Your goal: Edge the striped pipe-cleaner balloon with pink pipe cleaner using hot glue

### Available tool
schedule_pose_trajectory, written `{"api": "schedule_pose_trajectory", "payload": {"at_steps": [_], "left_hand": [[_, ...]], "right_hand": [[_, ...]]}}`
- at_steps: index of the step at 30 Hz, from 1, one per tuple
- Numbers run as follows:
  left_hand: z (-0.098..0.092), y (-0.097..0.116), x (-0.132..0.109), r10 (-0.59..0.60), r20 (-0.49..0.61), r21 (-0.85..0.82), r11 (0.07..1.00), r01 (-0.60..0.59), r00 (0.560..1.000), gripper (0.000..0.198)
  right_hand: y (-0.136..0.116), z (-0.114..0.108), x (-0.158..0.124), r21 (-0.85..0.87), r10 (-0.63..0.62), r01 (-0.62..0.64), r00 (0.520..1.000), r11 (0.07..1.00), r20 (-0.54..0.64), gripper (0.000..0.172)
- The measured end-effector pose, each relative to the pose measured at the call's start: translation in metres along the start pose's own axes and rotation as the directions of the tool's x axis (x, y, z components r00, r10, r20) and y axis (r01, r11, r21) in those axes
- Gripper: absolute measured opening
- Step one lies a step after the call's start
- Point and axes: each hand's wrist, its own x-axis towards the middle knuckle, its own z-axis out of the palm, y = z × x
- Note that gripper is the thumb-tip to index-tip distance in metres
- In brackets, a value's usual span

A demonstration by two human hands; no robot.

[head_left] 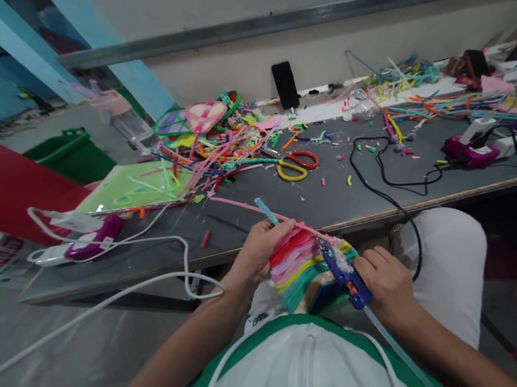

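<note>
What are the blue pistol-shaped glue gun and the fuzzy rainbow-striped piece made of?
The blue pistol-shaped glue gun looks like hard, smooth plastic, going by its moulded body and slight sheen. The fuzzy rainbow-striped piece is perhaps chenille stems, matt, given its soft-looking ridged rows.

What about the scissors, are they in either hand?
No, the scissors lie on the table, apart from the left hand and the right hand.
</note>
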Motion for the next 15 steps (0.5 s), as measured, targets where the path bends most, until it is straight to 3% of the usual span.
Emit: {"api": "schedule_pose_trajectory", "payload": {"at_steps": [15], "left_hand": [[-0.0003, -0.0005, 0.0020, 0.003, -0.009, -0.005, 1.000, -0.003, 1.000, 0.026]], "right_hand": [[0.0030, -0.0046, -0.0095, 0.047, -0.020, 0.020, 1.000, 0.999, -0.007, 0.024]]}}
